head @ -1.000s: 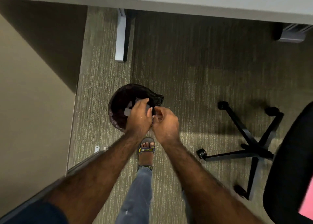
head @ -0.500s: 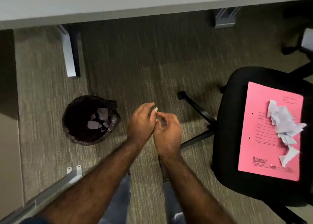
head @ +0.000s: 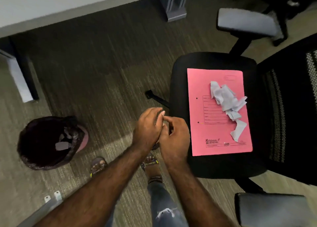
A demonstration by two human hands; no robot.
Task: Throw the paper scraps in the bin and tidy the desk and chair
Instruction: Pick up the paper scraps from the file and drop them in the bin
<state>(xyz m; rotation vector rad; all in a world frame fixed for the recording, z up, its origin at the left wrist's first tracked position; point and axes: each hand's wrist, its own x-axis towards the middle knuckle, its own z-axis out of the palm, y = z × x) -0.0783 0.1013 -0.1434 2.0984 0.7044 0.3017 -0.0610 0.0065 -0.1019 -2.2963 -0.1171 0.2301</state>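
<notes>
Both hands, left hand [head: 148, 127] and right hand [head: 173, 137], are swinging from bin [head: 49, 142] toward chair [head: 214, 165], fingertips touching, apparently empty, next gathering scraps [head: 226, 101] off folder [head: 205, 137].

Paper scraps [head: 226, 99] on pink folder [head: 205, 141] on chair [head: 178, 82], bin [head: 34, 163] left

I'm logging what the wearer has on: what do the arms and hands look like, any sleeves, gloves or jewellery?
Both forearms are bare, with no sleeves in view. The left hand and right hand wear no gloves; no rings or watch show.
</notes>
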